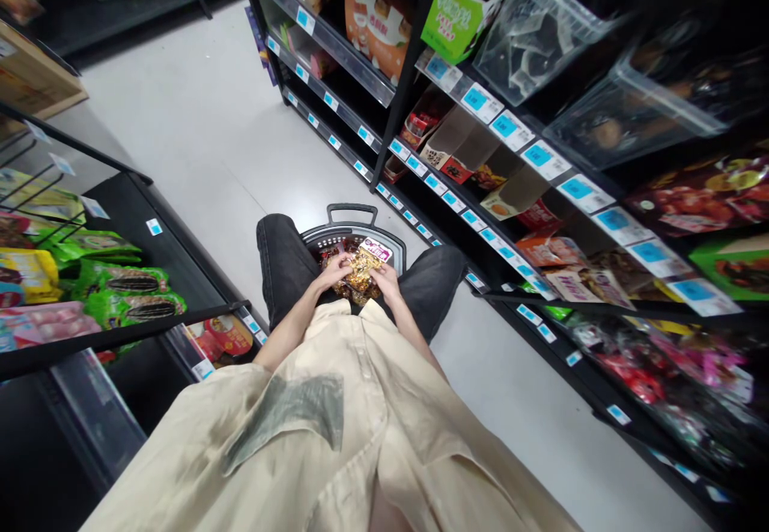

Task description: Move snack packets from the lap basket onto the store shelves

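Between my knees stands a grey shopping basket (390,239) with its dark handle (352,207) at the far side. Shiny gold-wrapped snack packets (364,274) lie over it, under my two hands. My left hand (335,270) has its fingers closed at the left edge of the gold packets. From the right, my right hand (384,280) pinches the other edge. A packet with a pink and white label (376,251) shows just beyond them in the basket. The lower contents are hidden by my hands and shirt.
Shelves with price tags (505,125) run along the right, holding boxes and clear plastic bins (534,35). On the left a low rack (204,251) carries green snack bags (135,292). Pale floor (180,107) stretches ahead; a cardboard box (39,75) stands at the far left.
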`<state>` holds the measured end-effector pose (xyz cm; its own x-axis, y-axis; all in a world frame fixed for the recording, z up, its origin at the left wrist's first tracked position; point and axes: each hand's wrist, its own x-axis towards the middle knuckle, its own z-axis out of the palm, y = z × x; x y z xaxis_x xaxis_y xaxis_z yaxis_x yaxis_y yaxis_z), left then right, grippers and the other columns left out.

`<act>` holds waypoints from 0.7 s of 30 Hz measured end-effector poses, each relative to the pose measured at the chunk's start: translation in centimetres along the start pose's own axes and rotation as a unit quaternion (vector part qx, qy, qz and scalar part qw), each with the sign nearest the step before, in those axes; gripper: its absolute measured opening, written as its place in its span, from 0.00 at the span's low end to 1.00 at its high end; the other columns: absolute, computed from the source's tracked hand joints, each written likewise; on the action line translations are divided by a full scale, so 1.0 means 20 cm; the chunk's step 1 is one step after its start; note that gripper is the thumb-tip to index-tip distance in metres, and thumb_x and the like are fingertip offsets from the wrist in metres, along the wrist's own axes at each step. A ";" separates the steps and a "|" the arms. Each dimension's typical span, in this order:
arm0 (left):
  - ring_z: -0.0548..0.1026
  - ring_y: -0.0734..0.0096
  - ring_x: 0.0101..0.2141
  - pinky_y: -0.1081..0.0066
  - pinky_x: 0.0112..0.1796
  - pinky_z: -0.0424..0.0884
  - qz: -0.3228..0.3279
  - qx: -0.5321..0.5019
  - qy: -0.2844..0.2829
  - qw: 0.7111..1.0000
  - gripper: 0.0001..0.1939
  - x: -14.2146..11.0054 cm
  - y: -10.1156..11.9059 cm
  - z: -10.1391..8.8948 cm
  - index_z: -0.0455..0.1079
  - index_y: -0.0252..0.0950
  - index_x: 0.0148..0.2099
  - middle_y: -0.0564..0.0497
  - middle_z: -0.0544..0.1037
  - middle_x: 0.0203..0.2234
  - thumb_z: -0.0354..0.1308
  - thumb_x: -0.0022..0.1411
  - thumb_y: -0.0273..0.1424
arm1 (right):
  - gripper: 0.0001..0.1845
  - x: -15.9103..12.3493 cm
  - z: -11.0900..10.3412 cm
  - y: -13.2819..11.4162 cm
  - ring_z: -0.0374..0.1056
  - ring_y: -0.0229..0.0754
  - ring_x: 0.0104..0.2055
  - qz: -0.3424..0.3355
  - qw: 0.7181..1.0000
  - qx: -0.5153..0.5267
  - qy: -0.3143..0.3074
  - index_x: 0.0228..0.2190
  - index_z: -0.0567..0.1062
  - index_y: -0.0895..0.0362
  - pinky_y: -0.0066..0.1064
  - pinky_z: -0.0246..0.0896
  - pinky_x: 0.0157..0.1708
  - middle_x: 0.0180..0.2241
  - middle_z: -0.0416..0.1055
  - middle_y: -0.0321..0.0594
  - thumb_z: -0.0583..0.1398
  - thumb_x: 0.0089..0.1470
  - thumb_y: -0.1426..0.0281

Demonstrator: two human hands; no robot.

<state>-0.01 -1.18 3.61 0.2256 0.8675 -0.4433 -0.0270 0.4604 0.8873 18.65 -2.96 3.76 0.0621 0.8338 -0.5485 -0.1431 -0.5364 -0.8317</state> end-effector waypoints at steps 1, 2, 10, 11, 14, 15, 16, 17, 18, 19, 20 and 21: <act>0.69 0.73 0.28 0.74 0.33 0.64 0.004 0.003 -0.007 1.000 0.15 0.00 0.00 0.00 0.70 0.36 0.41 0.57 0.72 0.27 0.61 0.47 0.28 | 0.21 0.00 0.00 0.00 0.70 0.40 0.25 0.005 1.000 -0.007 -0.007 0.36 0.79 0.58 0.29 0.63 0.22 0.30 0.80 0.39 0.68 0.37 0.64; 0.69 0.73 0.28 0.74 0.32 0.63 0.010 0.008 -0.013 1.000 0.15 0.00 0.00 -0.01 0.70 0.36 0.41 0.57 0.72 0.27 0.60 0.48 0.29 | 0.21 0.00 0.00 0.00 0.69 0.39 0.24 0.010 1.000 -0.012 -0.011 0.36 0.79 0.58 0.29 0.62 0.22 0.29 0.80 0.38 0.68 0.36 0.64; 0.68 0.75 0.28 0.75 0.32 0.64 0.053 0.068 0.010 0.996 0.17 0.04 -0.07 -0.02 0.69 0.36 0.45 0.57 0.70 0.28 0.60 0.50 0.29 | 0.21 0.02 0.01 0.01 0.77 0.48 0.38 -0.017 1.000 -0.005 0.001 0.35 0.79 0.57 0.37 0.73 0.40 0.35 0.82 0.44 0.71 0.35 0.65; 0.69 0.74 0.29 0.75 0.33 0.66 0.064 0.081 0.019 0.994 0.18 0.04 -0.08 -0.02 0.68 0.36 0.46 0.56 0.71 0.29 0.61 0.51 0.29 | 0.21 0.02 0.01 0.01 0.77 0.48 0.38 -0.021 1.000 -0.014 0.007 0.35 0.78 0.57 0.36 0.73 0.39 0.35 0.82 0.44 0.71 0.35 0.64; 0.73 0.71 0.36 0.71 0.39 0.70 0.103 0.132 0.029 0.985 0.20 0.05 -0.10 -0.02 0.69 0.36 0.49 0.51 0.75 0.36 0.63 0.53 0.31 | 0.19 0.03 0.01 0.02 0.76 0.47 0.36 -0.032 0.998 -0.052 0.020 0.32 0.78 0.58 0.33 0.72 0.36 0.32 0.81 0.43 0.71 0.36 0.63; 0.74 0.69 0.39 0.69 0.43 0.71 0.112 0.147 0.022 0.983 0.21 0.05 -0.10 -0.02 0.69 0.36 0.50 0.49 0.77 0.40 0.64 0.54 0.33 | 0.19 0.03 0.01 0.02 0.76 0.45 0.34 -0.032 0.997 -0.059 0.021 0.32 0.77 0.58 0.32 0.72 0.35 0.31 0.80 0.42 0.71 0.37 0.63; 0.75 0.66 0.42 0.66 0.46 0.71 0.117 0.157 0.009 0.981 0.22 0.05 -0.09 -0.02 0.70 0.36 0.51 0.46 0.77 0.44 0.65 0.54 0.35 | 0.20 0.03 0.01 0.02 0.75 0.44 0.32 -0.029 0.998 -0.060 0.019 0.33 0.77 0.58 0.31 0.72 0.33 0.29 0.79 0.41 0.71 0.37 0.62; 0.75 0.62 0.46 0.64 0.50 0.70 0.116 0.162 -0.008 0.980 0.24 0.04 -0.09 -0.02 0.70 0.36 0.53 0.44 0.76 0.49 0.66 0.54 0.36 | 0.21 0.02 0.01 0.02 0.75 0.42 0.30 -0.024 0.998 -0.054 0.011 0.34 0.76 0.58 0.31 0.71 0.32 0.28 0.79 0.39 0.71 0.38 0.61; 0.74 0.59 0.50 0.62 0.53 0.69 0.112 0.162 -0.029 0.980 0.27 0.04 -0.08 -0.02 0.70 0.36 0.55 0.42 0.75 0.52 0.67 0.54 0.38 | 0.22 0.02 0.01 0.01 0.74 0.41 0.29 -0.019 0.999 -0.044 -0.002 0.35 0.76 0.58 0.31 0.71 0.30 0.28 0.78 0.38 0.71 0.38 0.60; 0.72 0.57 0.54 0.61 0.55 0.67 0.107 0.157 -0.050 0.981 0.31 0.04 -0.07 -0.02 0.70 0.36 0.57 0.42 0.74 0.55 0.69 0.53 0.39 | 0.23 0.01 0.02 0.01 0.74 0.41 0.28 -0.015 0.999 -0.032 -0.018 0.36 0.76 0.57 0.31 0.71 0.29 0.28 0.78 0.37 0.71 0.39 0.59; 0.71 0.55 0.56 0.60 0.57 0.65 0.101 0.147 -0.072 0.981 0.34 0.03 -0.07 -0.02 0.69 0.37 0.60 0.41 0.72 0.58 0.70 0.51 0.39 | 0.24 0.00 0.02 0.00 0.74 0.41 0.28 -0.015 0.999 -0.021 -0.037 0.38 0.76 0.56 0.31 0.72 0.29 0.29 0.78 0.38 0.71 0.39 0.58; 0.69 0.54 0.58 0.60 0.59 0.64 0.097 0.133 -0.092 0.982 0.37 0.03 -0.06 -0.02 0.67 0.37 0.62 0.41 0.71 0.59 0.71 0.50 0.40 | 0.25 -0.01 0.03 -0.01 0.75 0.42 0.31 -0.020 0.998 -0.012 -0.057 0.39 0.77 0.56 0.31 0.73 0.30 0.32 0.78 0.39 0.71 0.40 0.57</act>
<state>-0.20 -1.22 2.16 0.4137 0.8741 -0.2544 0.1627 0.2039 0.9654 18.08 -2.89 4.07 -0.0449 0.8636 -0.5021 -0.1180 -0.5037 -0.8558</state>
